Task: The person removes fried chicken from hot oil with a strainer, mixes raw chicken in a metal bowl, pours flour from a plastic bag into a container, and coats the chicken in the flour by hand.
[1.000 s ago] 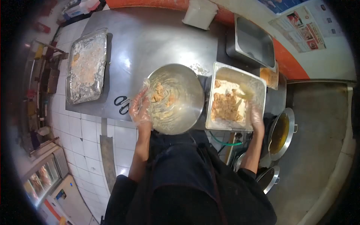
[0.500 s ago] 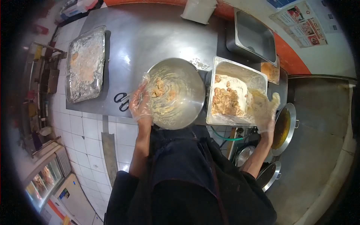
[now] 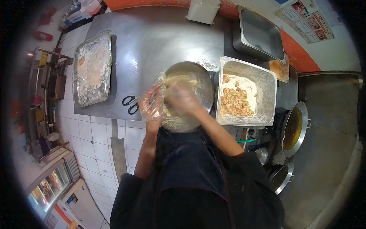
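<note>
A round metal mixing bowl (image 3: 206, 95) sits at the table's front edge, its inside smeared with pale batter. My left hand (image 3: 152, 103), in a clear plastic glove, grips the bowl's left rim. Inside the bowl is my right hand (image 3: 183, 97), smeared by motion so that its fingers cannot be made out. Whatever lies under it is hidden. Right of the bowl stands a deep rectangular metal pan (image 3: 267, 91) holding white flour (image 3: 249, 87) and a heap of batter-coated pieces (image 3: 236, 103).
Black-handled scissors (image 3: 131, 104) and a foil-covered, flour-dusted tray (image 3: 93, 68) lie to the left. A deep metal pan (image 3: 261, 36) and a white container (image 3: 203, 11) stand at the back. Wide pans, one with yellowish oil (image 3: 295, 129), stand at the right.
My right hand has moved left from the flour pan into the bowl. The lumps seen in the bowl earlier are now hidden by it. My left hand stays at the bowl's left rim.
</note>
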The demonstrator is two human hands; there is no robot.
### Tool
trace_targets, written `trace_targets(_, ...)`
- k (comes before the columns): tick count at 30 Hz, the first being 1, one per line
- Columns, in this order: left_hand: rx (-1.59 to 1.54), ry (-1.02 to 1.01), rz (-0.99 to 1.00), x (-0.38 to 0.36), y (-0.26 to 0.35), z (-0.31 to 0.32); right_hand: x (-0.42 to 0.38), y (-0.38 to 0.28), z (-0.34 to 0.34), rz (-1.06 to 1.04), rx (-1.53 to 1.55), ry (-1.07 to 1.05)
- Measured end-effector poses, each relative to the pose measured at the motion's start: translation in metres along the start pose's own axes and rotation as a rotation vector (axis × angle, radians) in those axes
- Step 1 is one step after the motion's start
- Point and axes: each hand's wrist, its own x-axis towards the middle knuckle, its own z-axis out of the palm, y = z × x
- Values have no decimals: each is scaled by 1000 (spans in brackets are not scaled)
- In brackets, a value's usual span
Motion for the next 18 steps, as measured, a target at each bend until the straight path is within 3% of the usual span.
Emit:
trace_targets(1,4,1,3,2,5,-1,-6,17,16,-3,4,1)
trace_targets(3,-59,104,-45,9,19,-1,-21,59,52,-228,-468,-325)
trace_targets(5,-19,126,2,8,3,-5,-26,76,55,-103,-399,-247)
trace_targets(7,22,154,33,6,-3,-6,-19,86,38,-139,-444,-12)
trace_targets(9,30,94,106,0,3,-2,-21,89,34,-149,-458,91)
trace_targets(12,80,102,99,-2,9,8,-19,96,42,-173,-500,123)
trace_targets(14,148,135,100,-4,9,13,-27,82,55,-2,-494,-91)
trace_targets(17,138,149,152,-11,9,19,-51,69,80,-37,-349,-16)
trace_targets(18,139,145,153,-14,9,17,-60,55,79,210,-135,-21)
